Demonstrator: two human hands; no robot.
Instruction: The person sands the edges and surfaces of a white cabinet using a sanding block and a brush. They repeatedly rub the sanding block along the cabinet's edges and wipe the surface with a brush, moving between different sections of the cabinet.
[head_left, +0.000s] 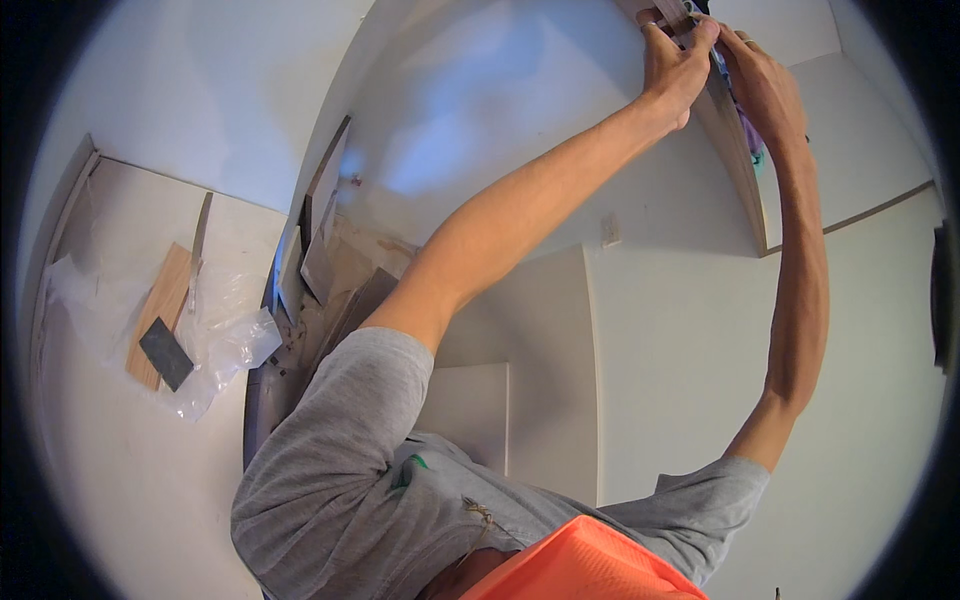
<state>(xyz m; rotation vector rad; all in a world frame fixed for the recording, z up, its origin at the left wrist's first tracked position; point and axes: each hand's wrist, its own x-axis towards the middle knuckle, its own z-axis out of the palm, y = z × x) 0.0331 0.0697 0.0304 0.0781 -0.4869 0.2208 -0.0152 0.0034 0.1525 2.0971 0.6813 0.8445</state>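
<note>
Both my arms reach up to the top right of the head view. There my left hand has its thumb and fingers on a wooden strip at the front of a wall-mounted cabinet or shelf. My right hand is beside it, its fingertips meeting near my left thumb at a small thing too hidden to name. Purple and teal items, perhaps cloth, show behind the cabinet's edge under my right wrist.
To the left, a pale surface bears a wooden board, a dark rectangular piece and crumpled clear plastic. Flat panels lean by the wall over a littered floor. A wall outlet is below the cabinet.
</note>
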